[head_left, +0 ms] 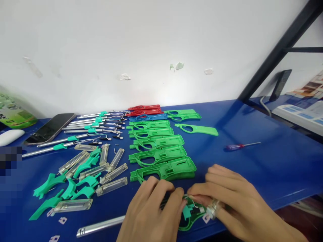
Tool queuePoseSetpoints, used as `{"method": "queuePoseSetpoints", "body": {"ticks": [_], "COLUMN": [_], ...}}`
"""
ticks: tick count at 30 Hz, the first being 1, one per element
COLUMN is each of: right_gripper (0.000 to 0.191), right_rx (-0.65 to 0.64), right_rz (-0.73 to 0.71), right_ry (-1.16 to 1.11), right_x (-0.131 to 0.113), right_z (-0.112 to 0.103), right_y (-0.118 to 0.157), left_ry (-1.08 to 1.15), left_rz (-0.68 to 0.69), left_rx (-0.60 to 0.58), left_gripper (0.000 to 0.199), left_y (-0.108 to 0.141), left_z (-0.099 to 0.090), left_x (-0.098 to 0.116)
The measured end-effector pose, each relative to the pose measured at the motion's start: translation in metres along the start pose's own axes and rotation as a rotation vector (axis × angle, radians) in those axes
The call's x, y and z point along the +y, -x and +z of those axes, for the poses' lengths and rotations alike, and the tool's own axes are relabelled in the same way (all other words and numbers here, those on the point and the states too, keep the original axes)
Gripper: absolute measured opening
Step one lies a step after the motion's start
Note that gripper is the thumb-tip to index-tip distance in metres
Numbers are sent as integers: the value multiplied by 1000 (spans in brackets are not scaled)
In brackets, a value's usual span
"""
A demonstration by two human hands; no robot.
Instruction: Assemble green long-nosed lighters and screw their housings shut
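My left hand (153, 211) is closed over a green lighter casing half (188, 226) at the front of the table, its fingers pressed together. From under that hand a silver metal tube (101, 227) sticks out to the left. In the casing lie a teal plastic piece (186, 212), a black part and thin white wires (193, 201). My right hand (232, 201) pinches at the wires beside my left fingertips. A clear fuel tank (214, 208) with a metal-looking end is tucked in its fingers. My palms hide part of the casing.
Green casings (161, 151) stand in a row, with blue (148, 117) and red ones (145, 111) behind. Leftward lie metal tubes (85, 135), teal triggers (50, 184) and clear tanks (112, 185). A screwdriver (236, 147) lies right; a phone (51, 127) lies at back left.
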State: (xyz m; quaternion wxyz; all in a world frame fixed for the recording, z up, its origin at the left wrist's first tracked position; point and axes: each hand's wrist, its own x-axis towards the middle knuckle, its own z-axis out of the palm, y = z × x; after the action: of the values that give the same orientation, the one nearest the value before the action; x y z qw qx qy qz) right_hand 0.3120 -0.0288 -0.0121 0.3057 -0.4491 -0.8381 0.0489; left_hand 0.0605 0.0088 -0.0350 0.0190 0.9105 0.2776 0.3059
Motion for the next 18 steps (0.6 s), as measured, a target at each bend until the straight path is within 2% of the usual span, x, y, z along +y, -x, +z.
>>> {"method": "queuePoseSetpoints", "body": {"ticks": [2,5,7,9,18], "right_gripper": [22,38,25,8,15], "right_rx": [20,55,73,87,11], "right_rz": [59,194,234,193,92], "right_ry": [25,43,-2,-35,-55], "right_x": [-1,-3,-6,-9,-11], "right_z": [0,-3,-5,-6,-4], "right_y": [0,2,2,1,-3], "left_ry": [44,64,52,40,20], "left_rz": [10,12,-11,-16,9], "left_rx": [-37,-62,-41,-18,8], "left_gripper": [21,24,31,37,32], "left_y": [2,4,4,3,-1], "left_z": [2,3,3,2,-2], "left_x": [-2,-3,-3,-1,1]}}
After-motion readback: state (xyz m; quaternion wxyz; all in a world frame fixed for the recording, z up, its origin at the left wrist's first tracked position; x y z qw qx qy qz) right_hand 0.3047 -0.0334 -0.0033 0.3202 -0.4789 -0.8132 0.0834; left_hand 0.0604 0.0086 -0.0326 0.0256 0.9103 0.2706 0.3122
